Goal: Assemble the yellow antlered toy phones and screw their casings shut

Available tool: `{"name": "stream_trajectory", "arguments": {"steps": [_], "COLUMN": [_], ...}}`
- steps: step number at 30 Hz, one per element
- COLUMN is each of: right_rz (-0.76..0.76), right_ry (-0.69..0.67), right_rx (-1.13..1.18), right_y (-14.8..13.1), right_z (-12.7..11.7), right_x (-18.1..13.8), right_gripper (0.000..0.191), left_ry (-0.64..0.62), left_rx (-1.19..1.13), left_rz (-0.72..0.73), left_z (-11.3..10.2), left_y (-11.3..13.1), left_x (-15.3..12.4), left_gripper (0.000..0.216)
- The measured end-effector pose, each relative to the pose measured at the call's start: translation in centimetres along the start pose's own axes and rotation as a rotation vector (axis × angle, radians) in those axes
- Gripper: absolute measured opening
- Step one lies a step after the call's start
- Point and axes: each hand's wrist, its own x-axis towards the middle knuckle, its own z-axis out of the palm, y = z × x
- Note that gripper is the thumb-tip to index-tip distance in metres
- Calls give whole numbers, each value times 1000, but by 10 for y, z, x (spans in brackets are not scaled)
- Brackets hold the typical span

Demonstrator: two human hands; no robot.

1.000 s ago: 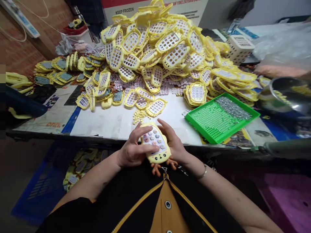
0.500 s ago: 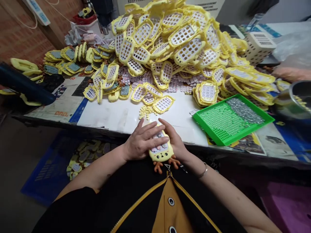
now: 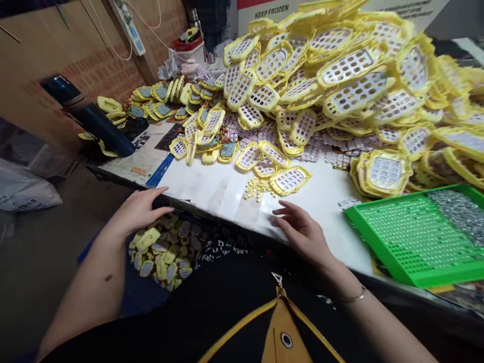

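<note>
My left hand (image 3: 138, 210) hovers open at the table's front edge, above a blue crate (image 3: 132, 297) on the floor that holds several finished yellow toy phones (image 3: 161, 249). My right hand (image 3: 302, 233) lies open with fingers spread on the white tabletop (image 3: 212, 184), holding nothing. Just beyond it sit a small heap of yellow buttons (image 3: 256, 187) and a yellow keypad shell (image 3: 289, 180). A huge pile of yellow keypad shells (image 3: 340, 85) fills the back of the table.
A green perforated tray (image 3: 416, 237) with small metal parts sits at the right. A dark blue cylinder (image 3: 91, 118) lies at the table's left end. A white power strip (image 3: 128, 25) hangs on the brick wall. A white bag (image 3: 22, 189) lies on the floor.
Both hands held a yellow toy phone at my lap; now it is gone from them. My left hand has swung left over the floor crate, and my view turned left.
</note>
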Motion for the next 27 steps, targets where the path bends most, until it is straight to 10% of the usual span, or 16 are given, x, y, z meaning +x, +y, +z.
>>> {"name": "stream_trajectory", "arguments": {"steps": [7, 13, 20, 27], "right_rz": [-330, -380, -364, -348], "right_ry": [40, 109, 112, 110], "right_rx": [-347, -343, -348, -357], "right_y": [-7, -10, -11, -9], "right_z": [6, 6, 6, 7], "right_x": [0, 5, 6, 4], "right_gripper": [19, 18, 17, 16], "left_ry": [489, 403, 393, 446], "left_rx": [-217, -138, -136, -71], "left_rz": [218, -45, -157, -161], "left_z": [27, 5, -7, -19], "left_y": [106, 136, 113, 101], "left_x": [155, 244, 253, 232], "left_gripper": [49, 74, 41, 58]}}
